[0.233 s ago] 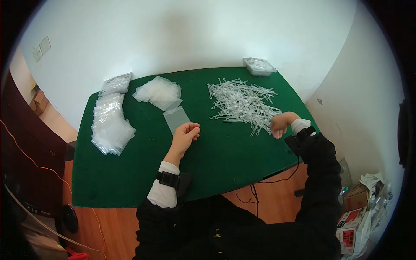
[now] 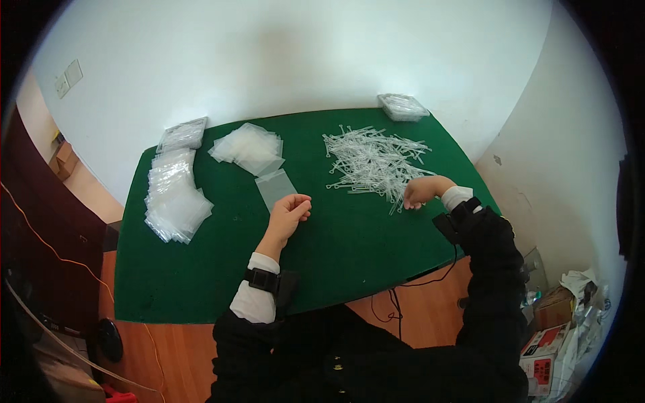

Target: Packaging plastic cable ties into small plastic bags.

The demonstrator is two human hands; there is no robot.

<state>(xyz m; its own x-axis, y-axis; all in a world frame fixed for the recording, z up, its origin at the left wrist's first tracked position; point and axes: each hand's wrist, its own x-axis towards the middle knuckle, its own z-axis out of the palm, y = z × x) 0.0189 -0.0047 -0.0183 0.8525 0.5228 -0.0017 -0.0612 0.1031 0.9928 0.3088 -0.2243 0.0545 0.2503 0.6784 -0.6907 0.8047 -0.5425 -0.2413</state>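
My left hand hovers over the middle of the table with its fingers curled in; whatever they may hold is too small to make out. Partly behind it lies a single clear plastic bag. At the near right edge of a heap of thin clear plastic sticks with looped ends, my right hand bends down, its fingers drawn together. Their tips touch or nearly touch the sticks, and I cannot tell if one is gripped. Beyond the single bag is a loose pile of clear bags.
Overlapping clear bags, seemingly filled, run down the left side of the green table. Behind them leans a clear packed tray. Another clear tray stands at the back right by the wall. Boxes sit on the floor at right.
My right hand has shifted left along the near edge of the stick heap. The left hand stays in about the same place, fingers still curled.
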